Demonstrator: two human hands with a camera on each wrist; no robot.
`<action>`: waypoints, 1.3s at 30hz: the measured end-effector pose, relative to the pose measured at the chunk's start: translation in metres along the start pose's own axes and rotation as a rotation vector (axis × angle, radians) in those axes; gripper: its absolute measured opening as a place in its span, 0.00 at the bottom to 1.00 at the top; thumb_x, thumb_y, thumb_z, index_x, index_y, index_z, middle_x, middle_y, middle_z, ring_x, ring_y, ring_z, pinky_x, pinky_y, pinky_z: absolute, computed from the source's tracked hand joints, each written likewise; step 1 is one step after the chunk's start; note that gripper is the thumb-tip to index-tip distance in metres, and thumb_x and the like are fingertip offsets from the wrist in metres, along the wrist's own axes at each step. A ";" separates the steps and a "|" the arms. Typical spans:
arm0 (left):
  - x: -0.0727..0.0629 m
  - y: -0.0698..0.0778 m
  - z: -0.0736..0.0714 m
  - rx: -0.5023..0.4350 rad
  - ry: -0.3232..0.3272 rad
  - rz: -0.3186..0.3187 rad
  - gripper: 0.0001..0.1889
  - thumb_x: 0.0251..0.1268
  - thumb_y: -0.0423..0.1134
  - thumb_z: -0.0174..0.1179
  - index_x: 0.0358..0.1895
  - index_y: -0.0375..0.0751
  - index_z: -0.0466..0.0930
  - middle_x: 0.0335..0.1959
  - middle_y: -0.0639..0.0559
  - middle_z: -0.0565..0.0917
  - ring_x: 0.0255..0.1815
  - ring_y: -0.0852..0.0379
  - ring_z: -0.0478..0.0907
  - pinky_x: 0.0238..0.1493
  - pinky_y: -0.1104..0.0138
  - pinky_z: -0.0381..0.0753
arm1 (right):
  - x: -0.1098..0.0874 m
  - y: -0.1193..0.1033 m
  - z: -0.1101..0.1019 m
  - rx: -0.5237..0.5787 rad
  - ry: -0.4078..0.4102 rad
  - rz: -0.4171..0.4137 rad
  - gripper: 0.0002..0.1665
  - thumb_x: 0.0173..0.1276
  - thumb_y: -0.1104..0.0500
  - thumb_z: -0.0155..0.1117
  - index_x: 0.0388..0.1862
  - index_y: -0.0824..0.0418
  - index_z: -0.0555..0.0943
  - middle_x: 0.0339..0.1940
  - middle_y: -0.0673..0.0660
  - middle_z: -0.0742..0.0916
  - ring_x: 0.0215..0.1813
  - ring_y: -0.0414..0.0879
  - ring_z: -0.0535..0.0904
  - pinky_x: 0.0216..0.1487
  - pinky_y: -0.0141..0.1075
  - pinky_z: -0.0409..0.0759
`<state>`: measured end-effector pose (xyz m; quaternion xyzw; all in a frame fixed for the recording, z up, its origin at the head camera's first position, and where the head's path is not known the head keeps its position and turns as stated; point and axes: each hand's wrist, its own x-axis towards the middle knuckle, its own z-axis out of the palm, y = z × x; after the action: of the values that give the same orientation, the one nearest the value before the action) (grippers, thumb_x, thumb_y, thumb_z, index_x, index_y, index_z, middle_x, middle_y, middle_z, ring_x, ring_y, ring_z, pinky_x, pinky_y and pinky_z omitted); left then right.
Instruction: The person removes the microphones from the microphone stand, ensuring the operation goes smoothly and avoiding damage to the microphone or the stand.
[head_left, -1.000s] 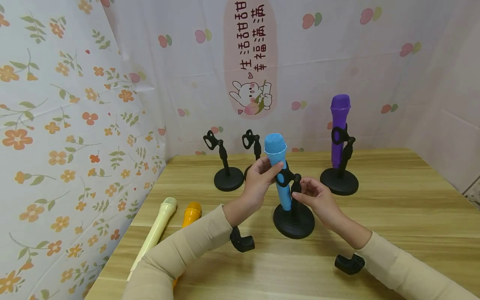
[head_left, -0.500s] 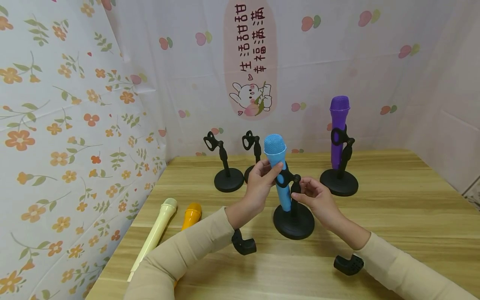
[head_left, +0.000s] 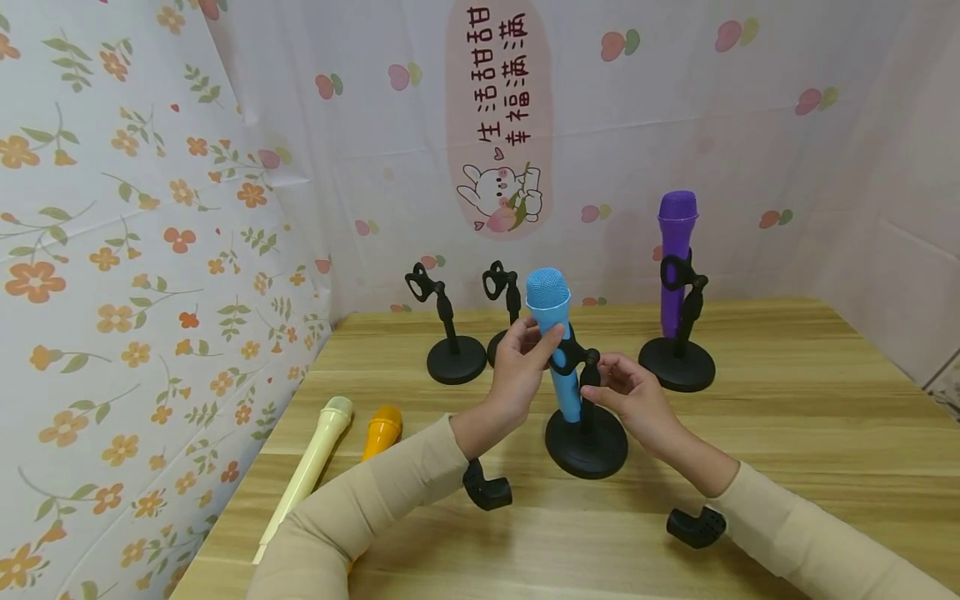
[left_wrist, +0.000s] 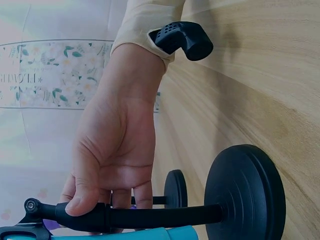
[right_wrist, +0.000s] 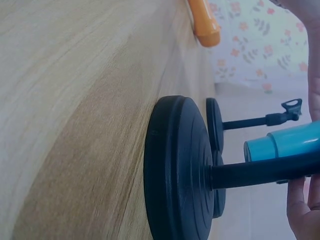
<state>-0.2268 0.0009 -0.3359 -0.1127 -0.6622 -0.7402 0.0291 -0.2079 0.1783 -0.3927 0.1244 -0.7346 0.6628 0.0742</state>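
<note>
1. At the left, the yellow mic and the orange mic lie on the tabletop, not moved since one second ago.
2. Behind, the left stand and the middle stand have no mic.
3. The left hand grips the blue mic, which leans slightly, seemingly within the clip of the front stand.
4. The right hand pinches this stand's stem. Both hands keep their hold almost unchanged; I judge they steady or adjust the mic.
5. At the right, the purple mic stays in the rear stand.
</note>
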 end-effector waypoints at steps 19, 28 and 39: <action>0.003 0.001 -0.007 -0.066 -0.048 -0.014 0.19 0.70 0.42 0.60 0.60 0.39 0.75 0.43 0.49 0.78 0.43 0.55 0.76 0.50 0.55 0.79 | 0.000 0.003 0.002 -0.051 -0.004 -0.044 0.18 0.65 0.68 0.66 0.53 0.70 0.74 0.37 0.56 0.75 0.41 0.45 0.74 0.43 0.30 0.76; 0.004 0.009 -0.009 -0.100 -0.073 -0.012 0.19 0.72 0.40 0.58 0.62 0.37 0.74 0.42 0.49 0.77 0.42 0.56 0.78 0.50 0.56 0.80 | 0.000 0.004 0.001 -0.058 0.002 -0.057 0.19 0.65 0.68 0.66 0.53 0.70 0.75 0.37 0.55 0.76 0.42 0.45 0.74 0.44 0.31 0.76; 0.005 0.014 -0.012 -0.093 -0.073 -0.027 0.19 0.72 0.40 0.58 0.61 0.38 0.74 0.43 0.49 0.77 0.42 0.55 0.78 0.50 0.56 0.79 | 0.000 0.005 0.002 -0.047 0.008 -0.067 0.20 0.65 0.68 0.66 0.54 0.71 0.74 0.38 0.53 0.77 0.42 0.43 0.74 0.44 0.29 0.76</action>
<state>-0.2308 -0.0118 -0.3225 -0.1317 -0.6291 -0.7660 -0.0104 -0.2091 0.1765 -0.3974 0.1446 -0.7450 0.6431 0.1021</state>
